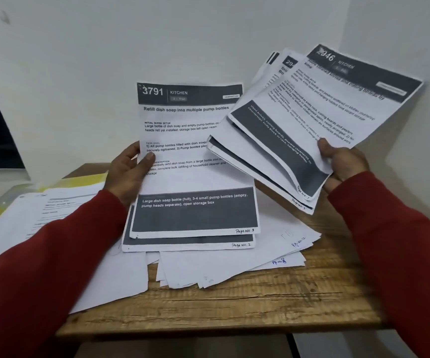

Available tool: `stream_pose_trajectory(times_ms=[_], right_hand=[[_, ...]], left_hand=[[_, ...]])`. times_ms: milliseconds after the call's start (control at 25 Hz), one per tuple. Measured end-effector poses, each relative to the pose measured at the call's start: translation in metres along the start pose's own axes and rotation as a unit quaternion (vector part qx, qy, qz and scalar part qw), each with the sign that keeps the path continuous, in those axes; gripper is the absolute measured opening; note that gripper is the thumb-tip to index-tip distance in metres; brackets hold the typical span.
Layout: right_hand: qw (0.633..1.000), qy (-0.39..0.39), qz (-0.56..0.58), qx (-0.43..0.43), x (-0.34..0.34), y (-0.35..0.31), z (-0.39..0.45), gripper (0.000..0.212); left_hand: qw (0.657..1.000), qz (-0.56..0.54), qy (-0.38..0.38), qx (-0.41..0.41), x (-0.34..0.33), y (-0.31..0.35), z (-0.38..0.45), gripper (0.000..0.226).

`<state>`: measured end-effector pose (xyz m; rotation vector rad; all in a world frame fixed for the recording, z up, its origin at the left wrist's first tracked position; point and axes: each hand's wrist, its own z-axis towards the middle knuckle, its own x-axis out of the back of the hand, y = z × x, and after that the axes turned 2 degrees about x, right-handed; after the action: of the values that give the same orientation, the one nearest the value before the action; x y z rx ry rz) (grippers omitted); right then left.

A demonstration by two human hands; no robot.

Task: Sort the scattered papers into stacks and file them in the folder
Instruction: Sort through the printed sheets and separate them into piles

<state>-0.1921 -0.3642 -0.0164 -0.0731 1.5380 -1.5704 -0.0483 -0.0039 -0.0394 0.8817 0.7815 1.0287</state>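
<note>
Two hands held papers above the wooden counter (234,313): the left hand (128,174) gripped the page-3 sheets (193,151), the right hand (343,164) pinched a fanned stack (312,112), with loose sheets (221,264) scattered beneath.

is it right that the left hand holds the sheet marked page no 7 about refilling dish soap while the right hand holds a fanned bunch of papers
Not quite. In the head view the sheet that the left hand holds, on refilling dish soap, is marked Page No. 3, not 7. The rest stands: the right hand holds a fanned bunch of papers.
</note>
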Motion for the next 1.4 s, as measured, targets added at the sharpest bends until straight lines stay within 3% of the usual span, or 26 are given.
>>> stream_pose_trajectory(times_ms=[480,560,800,960,1040,1120,1280,1400], right_hand=[[1.000,-0.020,0.007,0.006,-0.006,0.000,-0.006,0.039],[0.998,-0.054,-0.013,-0.004,-0.010,-0.002,-0.016,0.037],[0.973,-0.202,-0.096,-0.056,-0.043,0.019,-0.063,0.035],[0.963,-0.238,-0.107,-0.058,-0.050,0.024,-0.073,0.026],[0.963,-0.235,-0.114,-0.060,-0.049,0.022,-0.071,0.023],[0.970,-0.207,-0.122,-0.035,-0.048,0.017,-0.068,0.019],[0.998,0.003,-0.059,0.023,-0.036,0.002,-0.048,0.012],[0.997,0.052,-0.057,0.028,-0.024,-0.003,-0.036,0.011]], left_hand=[[0.999,0.018,-0.041,-0.028,-0.006,0.004,-0.005,0.064],[0.998,0.043,-0.041,-0.030,-0.009,0.006,-0.006,0.067],[0.997,0.037,-0.032,0.051,-0.022,0.013,-0.016,0.030],[0.995,0.093,-0.045,0.010,-0.015,0.006,-0.013,0.019],[0.997,0.080,-0.016,0.005,-0.010,0.006,-0.009,0.008],[0.998,0.066,0.011,0.010,-0.007,0.007,-0.007,0.013],[0.999,0.049,0.018,0.014,-0.003,0.003,-0.005,0.030],[0.999,0.052,0.008,0.001,-0.001,0.002,-0.004,0.027]])
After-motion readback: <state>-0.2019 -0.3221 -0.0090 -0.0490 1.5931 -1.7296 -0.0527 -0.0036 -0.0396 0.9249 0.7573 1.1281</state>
